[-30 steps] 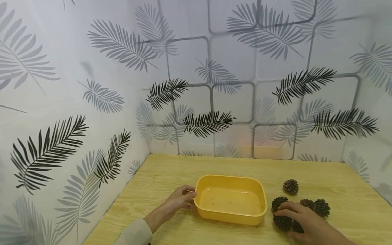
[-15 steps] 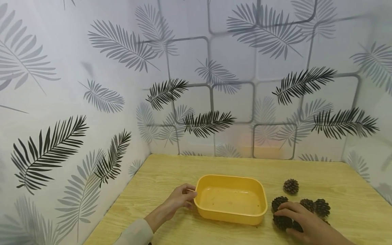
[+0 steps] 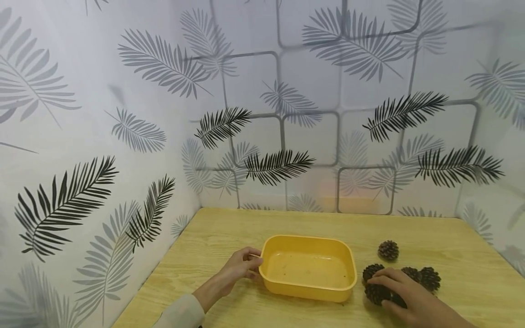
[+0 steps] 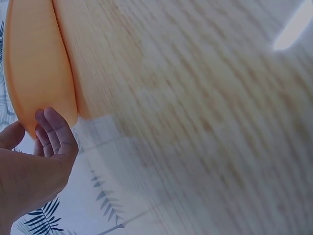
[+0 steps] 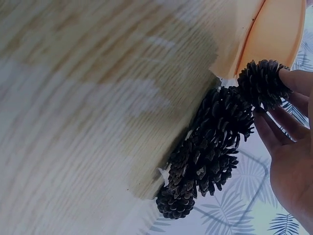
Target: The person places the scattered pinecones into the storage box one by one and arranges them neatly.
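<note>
An empty yellow plastic tub stands on the wooden table. My left hand grips the tub's left rim; in the left wrist view its fingers curl against the tub's wall. Right of the tub lies a cluster of dark pine cones. My right hand rests over that cluster and pinches one pine cone. The right wrist view has this cone held between fingertips close to the tub's corner, with the other cones heaped below it.
A single pine cone sits apart, behind the cluster. Walls with leaf-patterned paper close the table in at the left, back and right. Bare wood lies behind the tub and at the right.
The right hand's fingers have closed round one cone and drawn it slightly up and toward the tub. The left hand and the tub have stayed put.
</note>
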Available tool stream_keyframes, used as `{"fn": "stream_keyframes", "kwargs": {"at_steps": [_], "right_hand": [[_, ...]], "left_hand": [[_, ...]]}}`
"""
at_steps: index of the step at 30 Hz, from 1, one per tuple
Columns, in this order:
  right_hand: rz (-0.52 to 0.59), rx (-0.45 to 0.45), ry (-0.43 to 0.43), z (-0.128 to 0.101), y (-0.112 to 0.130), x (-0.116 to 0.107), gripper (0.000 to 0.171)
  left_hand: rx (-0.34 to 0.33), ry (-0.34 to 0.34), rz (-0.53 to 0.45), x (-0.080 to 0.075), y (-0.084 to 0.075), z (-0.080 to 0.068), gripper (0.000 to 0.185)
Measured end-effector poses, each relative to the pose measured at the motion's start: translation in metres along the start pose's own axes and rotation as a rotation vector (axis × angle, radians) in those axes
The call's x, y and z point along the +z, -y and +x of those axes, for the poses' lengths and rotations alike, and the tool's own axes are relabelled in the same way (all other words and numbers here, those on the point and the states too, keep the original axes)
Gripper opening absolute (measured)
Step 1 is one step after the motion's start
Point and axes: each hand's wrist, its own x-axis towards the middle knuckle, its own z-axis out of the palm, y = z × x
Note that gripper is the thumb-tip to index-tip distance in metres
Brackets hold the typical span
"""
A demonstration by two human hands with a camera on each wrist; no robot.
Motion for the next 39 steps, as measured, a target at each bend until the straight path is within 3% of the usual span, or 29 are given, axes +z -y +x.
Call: {"fn": "stream_keyframes", "kwargs": {"at_steps": [12, 19, 24, 32, 39], "right_hand": [[0.067, 0.001, -0.048, 0.002, 0.001, -0.001, 0.043], [0.122, 0.165, 0.006, 0.008, 0.006, -0.006, 0.037], [0.218, 0.191, 0.009, 0.012, 0.009, -0.008, 0.036], [0.245, 0.249, -0.018, 0.016, 0.015, -0.015, 0.033], [0.364, 0.367, -0.001, 0.021, 0.020, -0.018, 0.036]], "left_hand": [[0.009, 0.012, -0.001, 0.001, 0.001, -0.001, 0.044], [0.002, -0.007, -0.004, 0.002, 0.002, 0.000, 0.043], [0.013, -0.013, 0.001, 0.002, 0.003, 0.001, 0.042], [0.014, -0.015, 0.007, 0.003, 0.001, 0.001, 0.041], [0.002, -0.009, 0.008, 0.002, -0.001, -0.001, 0.043]]}}
